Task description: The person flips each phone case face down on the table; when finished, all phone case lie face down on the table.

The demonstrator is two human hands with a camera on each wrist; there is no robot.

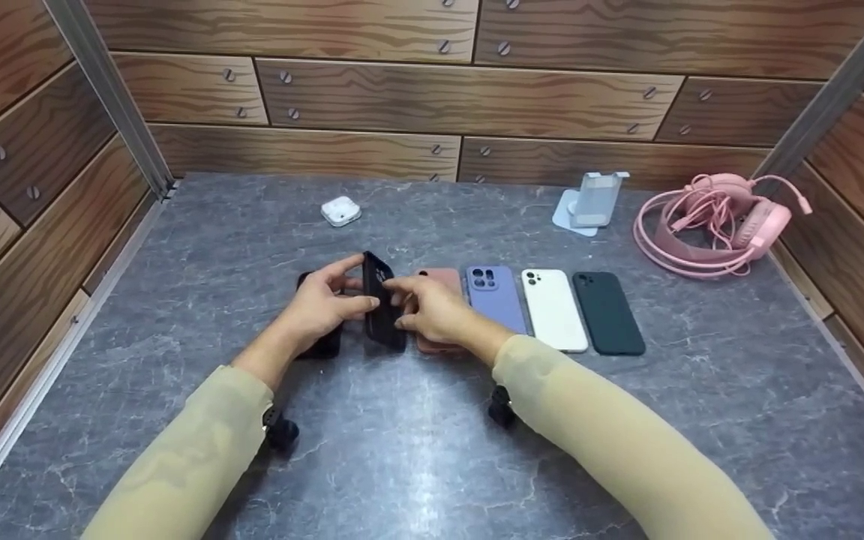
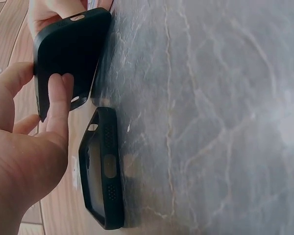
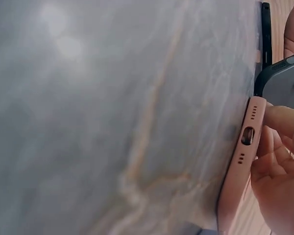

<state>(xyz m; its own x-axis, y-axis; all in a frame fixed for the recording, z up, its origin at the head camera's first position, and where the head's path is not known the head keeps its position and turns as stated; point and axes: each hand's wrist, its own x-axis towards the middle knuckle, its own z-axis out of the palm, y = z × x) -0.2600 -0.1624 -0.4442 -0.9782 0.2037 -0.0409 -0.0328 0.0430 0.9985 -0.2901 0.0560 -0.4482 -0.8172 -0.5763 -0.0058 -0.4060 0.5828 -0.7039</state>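
My left hand (image 1: 319, 304) pinches a black phone case (image 1: 385, 328) between thumb and fingers, tilted up on its long edge over the table. In the left wrist view this case's dark face (image 2: 66, 54) shows, fingers pressed against it. My right hand (image 1: 438, 309) reaches in from the other side, its index finger by the camera cutouts. Under the left hand lies a second black phone case (image 1: 325, 346), its open side and side holes visible in the left wrist view. A pink phone case (image 3: 244, 152) lies beneath my right hand, partly hidden by it.
Right of the pink case, a purple case (image 1: 496, 296), a white case (image 1: 556, 311) and a dark green case (image 1: 609, 313) lie in a row. Farther back are a small white earbud case (image 1: 340, 211), a light phone stand (image 1: 595, 202) and pink headphones (image 1: 717, 225) with coiled cable.
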